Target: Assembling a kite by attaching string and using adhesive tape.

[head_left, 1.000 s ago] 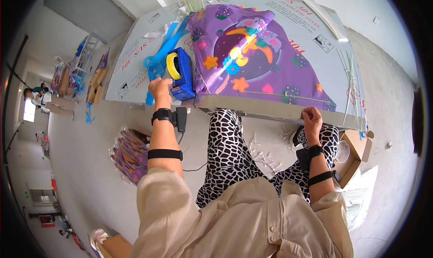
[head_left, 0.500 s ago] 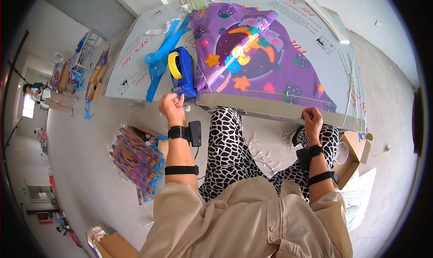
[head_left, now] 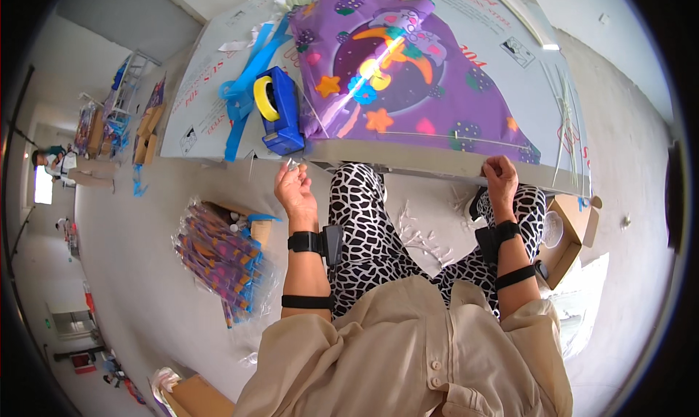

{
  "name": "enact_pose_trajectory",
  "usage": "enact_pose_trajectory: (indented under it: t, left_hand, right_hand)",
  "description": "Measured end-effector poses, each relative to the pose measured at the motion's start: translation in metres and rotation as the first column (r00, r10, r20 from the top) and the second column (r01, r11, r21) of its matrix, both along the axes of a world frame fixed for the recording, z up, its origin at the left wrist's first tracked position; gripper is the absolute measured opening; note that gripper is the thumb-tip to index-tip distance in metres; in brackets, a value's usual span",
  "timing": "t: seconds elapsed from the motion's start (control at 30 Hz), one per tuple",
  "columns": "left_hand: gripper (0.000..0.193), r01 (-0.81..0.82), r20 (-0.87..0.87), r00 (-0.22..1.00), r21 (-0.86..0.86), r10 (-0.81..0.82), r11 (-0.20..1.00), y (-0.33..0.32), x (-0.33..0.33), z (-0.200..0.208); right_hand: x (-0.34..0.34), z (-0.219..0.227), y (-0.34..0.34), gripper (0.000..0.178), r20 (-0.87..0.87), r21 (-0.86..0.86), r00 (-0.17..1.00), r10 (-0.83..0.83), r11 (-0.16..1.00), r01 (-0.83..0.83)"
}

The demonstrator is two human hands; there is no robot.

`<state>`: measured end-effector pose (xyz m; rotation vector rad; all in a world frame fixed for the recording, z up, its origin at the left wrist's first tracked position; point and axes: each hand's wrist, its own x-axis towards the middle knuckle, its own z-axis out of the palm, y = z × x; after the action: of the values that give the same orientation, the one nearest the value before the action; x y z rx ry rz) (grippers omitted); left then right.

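Note:
A purple printed fabric sheet, shaped like a kite, lies on the table with a thin white rod along its near edge. Left of it stands a blue tape dispenser with a yellow-cored roll. My left hand is just off the table's near edge, below the dispenser, pinching a small shiny piece of tape at its fingertips. My right hand rests at the table edge near the sheet's right corner, its fingers closed; whatever they hold, if anything, is hidden.
Blue ribbon strips lie left of the dispenser, and thin pale rods at the table's right. On the floor are packed purple pieces, white scraps and an open carton. Another person stands far left.
My left hand has drawn back from the dispenser toward me and slightly right, with the shiny piece of tape now showing at its fingertips. My right hand stays at the table edge.

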<state>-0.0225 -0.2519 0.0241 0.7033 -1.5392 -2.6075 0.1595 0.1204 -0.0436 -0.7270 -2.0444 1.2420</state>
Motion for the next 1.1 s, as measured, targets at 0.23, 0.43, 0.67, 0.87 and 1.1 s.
enact_pose_trajectory:
  t: [0.23,0.43,0.67,0.87,1.1]
  left_hand:
    - [0.045,0.428,-0.276,0.857,-0.084,-0.434,0.900,0.088,0.028,0.046]
    - [0.041,0.696,-0.176,0.708,0.004,-0.684,0.718,0.182,0.045,0.034]
    - [0.033,0.761,-0.124,0.642,-0.014,-0.756,0.649,0.231,0.040,0.008]
    - [0.031,0.777,-0.080,0.626,-0.021,-0.776,0.629,0.242,0.040,-0.004]
    - [0.028,0.786,-0.069,0.615,-0.030,-0.786,0.617,0.246,0.041,-0.007]
  right_hand:
    - [-0.002,0.044,-0.002,0.013,0.021,-0.219,1.000,0.006,0.976,-0.001]
    - [0.000,0.034,0.005,0.011,0.011,-0.398,1.000,0.022,0.917,-0.016]
    - [-0.020,0.069,0.003,0.012,0.178,-0.195,0.983,0.053,0.981,-0.018]
    - [-0.044,0.060,0.010,0.008,0.115,0.030,0.988,0.100,0.994,-0.104]
    - [-0.050,0.040,0.006,0.005,0.209,0.229,0.975,0.081,0.965,-0.129]
